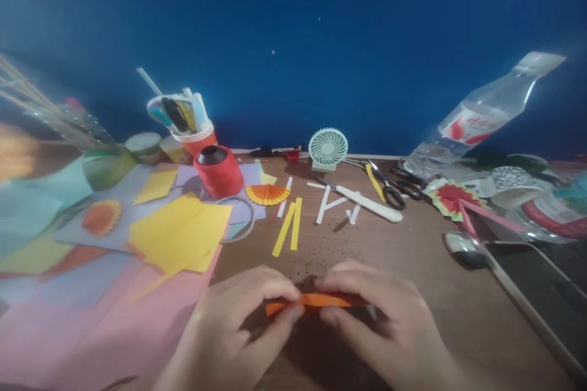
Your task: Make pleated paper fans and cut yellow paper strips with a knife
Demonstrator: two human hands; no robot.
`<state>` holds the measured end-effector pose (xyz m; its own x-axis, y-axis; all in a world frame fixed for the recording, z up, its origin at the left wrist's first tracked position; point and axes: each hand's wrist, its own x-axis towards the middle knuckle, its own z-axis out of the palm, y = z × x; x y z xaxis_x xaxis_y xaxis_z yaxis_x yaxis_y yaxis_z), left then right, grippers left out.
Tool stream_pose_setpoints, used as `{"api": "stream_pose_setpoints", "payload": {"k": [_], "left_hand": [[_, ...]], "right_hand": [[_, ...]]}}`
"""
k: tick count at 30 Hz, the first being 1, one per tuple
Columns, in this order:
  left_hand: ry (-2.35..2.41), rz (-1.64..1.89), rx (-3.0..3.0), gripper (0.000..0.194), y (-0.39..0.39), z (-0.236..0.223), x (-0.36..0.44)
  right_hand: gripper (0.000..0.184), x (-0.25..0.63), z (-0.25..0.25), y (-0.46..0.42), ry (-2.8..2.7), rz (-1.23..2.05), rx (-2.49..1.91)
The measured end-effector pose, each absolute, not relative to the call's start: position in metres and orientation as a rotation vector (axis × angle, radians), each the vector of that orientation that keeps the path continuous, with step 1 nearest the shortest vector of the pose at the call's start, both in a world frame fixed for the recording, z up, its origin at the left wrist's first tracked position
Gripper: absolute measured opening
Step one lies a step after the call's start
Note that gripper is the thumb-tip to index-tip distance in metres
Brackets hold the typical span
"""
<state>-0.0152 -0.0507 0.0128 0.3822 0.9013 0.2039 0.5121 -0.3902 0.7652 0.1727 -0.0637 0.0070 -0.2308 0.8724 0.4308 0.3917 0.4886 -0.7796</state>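
Both of my hands pinch a narrow folded strip of orange paper (316,301) low in the middle of the head view, just above the brown table (413,269). My left hand (238,324) grips its left end between thumb and fingers. My right hand (380,317) grips the right end the same way. The strip lies roughly level between them. Two yellow paper strips (288,227) and several white strips (330,201) lie on the table beyond my hands.
Yellow sheets (181,232) lie on pink paper (92,330) at the left, by a red thread spool (219,170) and a cup of pens (186,119). A small fan (327,148), scissors (389,186), a plastic bottle (477,119), a pleated paper fan (452,197) and a phone (532,281) are behind and right.
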Motion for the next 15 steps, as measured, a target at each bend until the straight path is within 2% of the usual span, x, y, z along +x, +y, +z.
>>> {"api": "stream_pose_setpoints", "payload": {"k": [6,15], "left_hand": [[1.246,0.901,2.136,0.016,-0.0513,0.0196,-0.0138],[1.195,0.821,2.131,0.010,-0.0485,0.0188,-0.0149]], "right_hand": [[0.013,0.1741,0.0041,-0.0636,-1.789,0.729,-0.981],[0.013,0.1746,0.0012,-0.0619,-1.771,0.741,-0.933]]}}
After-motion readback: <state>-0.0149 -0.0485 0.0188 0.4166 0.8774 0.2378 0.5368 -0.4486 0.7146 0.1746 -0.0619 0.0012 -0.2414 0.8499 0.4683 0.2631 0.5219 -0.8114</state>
